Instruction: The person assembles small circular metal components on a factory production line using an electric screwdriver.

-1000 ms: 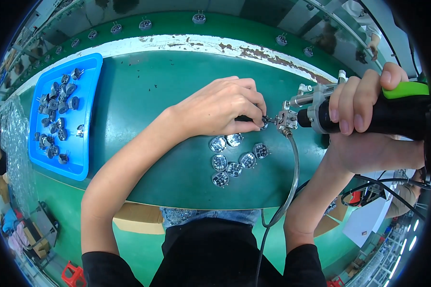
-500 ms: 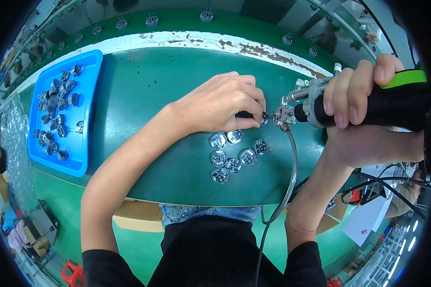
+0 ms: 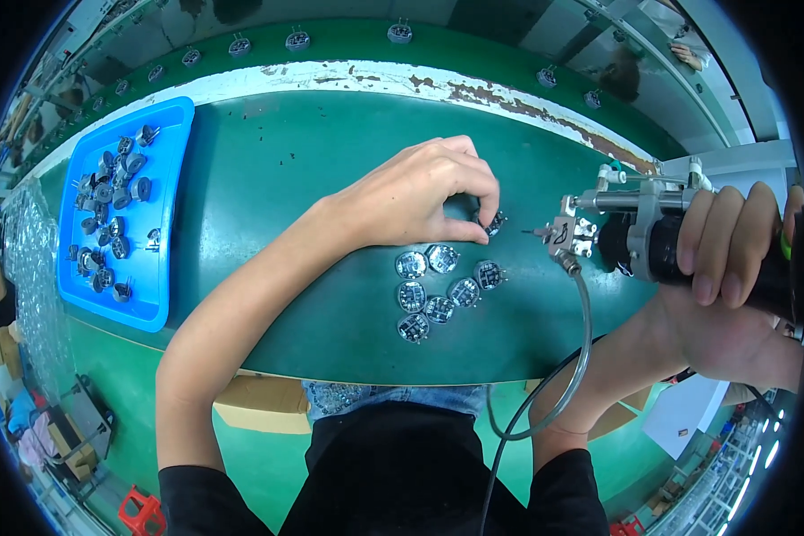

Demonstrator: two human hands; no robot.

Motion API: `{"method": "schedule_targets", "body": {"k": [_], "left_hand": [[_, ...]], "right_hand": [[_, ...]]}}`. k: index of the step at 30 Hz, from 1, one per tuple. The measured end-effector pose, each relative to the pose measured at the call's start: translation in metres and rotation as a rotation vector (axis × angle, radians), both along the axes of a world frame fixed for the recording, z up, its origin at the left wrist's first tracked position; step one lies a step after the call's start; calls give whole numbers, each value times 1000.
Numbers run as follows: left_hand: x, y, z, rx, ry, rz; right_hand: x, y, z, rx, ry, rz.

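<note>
A long green worktable with a smooth, faintly glossy top (image 3: 268,196) spread beneath the person's arms, and past its chipped white edge ran a green conveyor belt (image 3: 348,41) carrying a spaced row of small round metal units with upright pins (image 3: 400,33). A shallow blue plastic tray (image 3: 171,214) lay at the table's left end, holding a loose heap of dark grey round parts (image 3: 119,196). At the right, a black cylindrical hand tool with silver metal fittings (image 3: 665,250) pointed leftward, a clear flexible hose (image 3: 586,330) looping down from its head. The right hand (image 3: 732,250) had its fingers wrapped firmly around the tool's body. The left hand (image 3: 433,192) arched over the table, its thumb and forefinger nearly together in a narrow pinch. Just below that hand, seven silver round discs with circuit-like faces (image 3: 439,309) lay in a loose cluster. One more silver round disc (image 3: 497,222) sat at the left fingertips, pinched between them and partly hidden; whether it touched the tabletop could not be told. The tool's thin metal tip (image 3: 534,232) stood near this disc, apart from it.
</note>
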State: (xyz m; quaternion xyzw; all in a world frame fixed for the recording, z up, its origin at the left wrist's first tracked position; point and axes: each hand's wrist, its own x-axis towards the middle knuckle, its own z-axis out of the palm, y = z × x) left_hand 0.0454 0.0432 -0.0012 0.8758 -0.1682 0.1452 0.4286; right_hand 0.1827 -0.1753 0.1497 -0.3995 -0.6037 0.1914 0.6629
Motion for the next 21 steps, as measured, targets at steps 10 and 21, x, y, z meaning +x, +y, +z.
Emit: {"method": "schedule_targets", "body": {"k": [10, 21], "left_hand": [[-1, 1, 9, -64, 153, -36], [-2, 1, 7, -39, 137, -35]], "right_hand": [[-31, 36, -12, 5, 61, -21], [-22, 25, -16, 11, 122, -30]]}}
